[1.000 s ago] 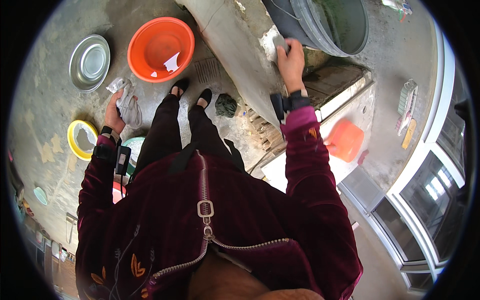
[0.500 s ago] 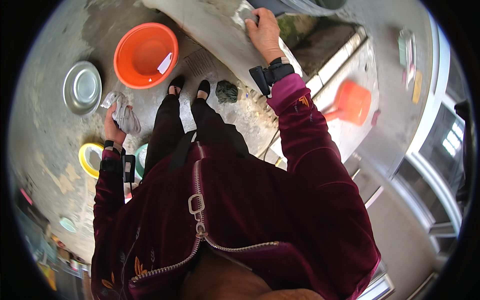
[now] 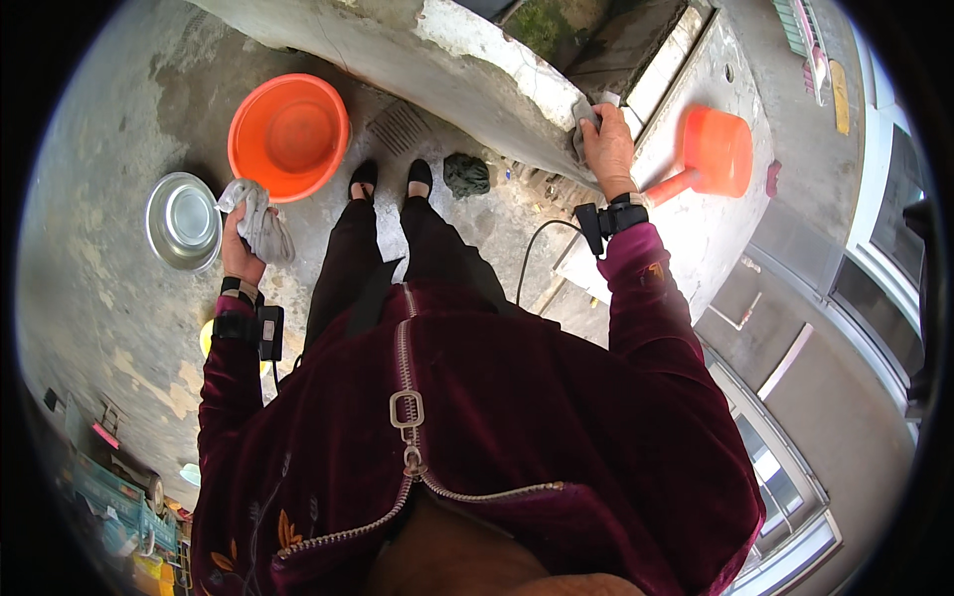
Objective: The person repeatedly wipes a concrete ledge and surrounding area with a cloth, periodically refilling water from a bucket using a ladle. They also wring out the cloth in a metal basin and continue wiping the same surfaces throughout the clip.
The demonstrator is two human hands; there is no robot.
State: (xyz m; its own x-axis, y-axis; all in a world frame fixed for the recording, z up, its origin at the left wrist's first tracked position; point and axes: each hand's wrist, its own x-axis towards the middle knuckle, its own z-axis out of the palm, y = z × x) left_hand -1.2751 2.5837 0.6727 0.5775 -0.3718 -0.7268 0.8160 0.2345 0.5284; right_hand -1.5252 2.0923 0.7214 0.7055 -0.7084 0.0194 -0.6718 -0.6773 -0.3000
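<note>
My left hand (image 3: 238,247) is closed round a bunched light-grey cloth (image 3: 264,230). Cloth folds hang from its right side, above the concrete floor and close to a round metal basin (image 3: 185,223). Out to the right, my right hand (image 3: 608,149) rests on the corner of a low concrete trough wall (image 3: 457,60), its fingers pressed on a small grey piece (image 3: 580,127). That piece looks like cloth, but the hand partly covers it. A small white scrap (image 3: 606,98) shows just past the fingertips.
An orange plastic basin (image 3: 336,164) stands on the floor beyond the metal one. On the white slab (image 3: 730,214) to my right lies an orange long-handled dipper (image 3: 717,151). A dark crumpled bag (image 3: 465,175) lies by my feet, near a floor drain (image 3: 397,127).
My right hand has moved along the wall toward me and to the right, to its corner by the slab. White patches seen in the orange basin no longer show. The left hand still holds the cloth.
</note>
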